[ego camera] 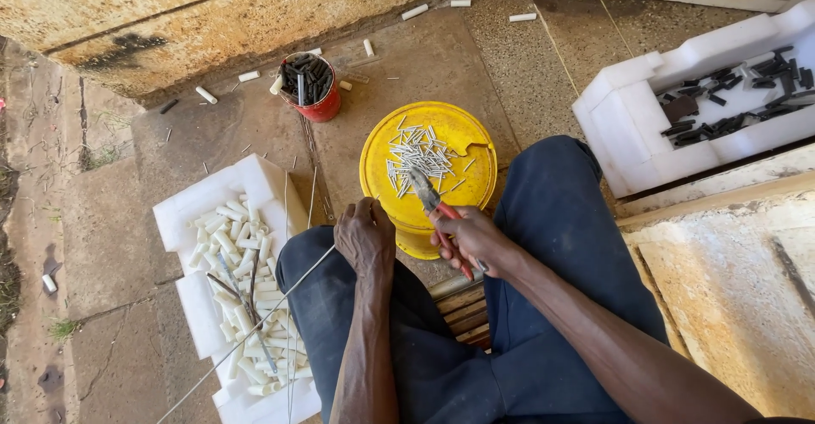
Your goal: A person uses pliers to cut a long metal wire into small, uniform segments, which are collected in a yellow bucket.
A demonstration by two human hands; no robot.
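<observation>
Two hands meet over the upturned yellow bucket between the person's knees. The right hand has its fingers wrapped tight around the red handles of a pair of pliers, whose grey nose points up over the bucket's near edge. The left hand is curled closed, pinching a thin wire that runs down and to the left across the knee toward the floor. A scatter of short pale wire pieces lies on the flat yellow top, bunched toward its middle, with bare rim all round them. Just left of the knee a white foam tray holds a heap of short white tubes. Beyond the bucket, near the wall, stands a small red can packed with dark rods, well apart from the hands, with a few white tubes loose on the concrete floor around it. To the right, a second white foam tray holds dark short pieces.
</observation>
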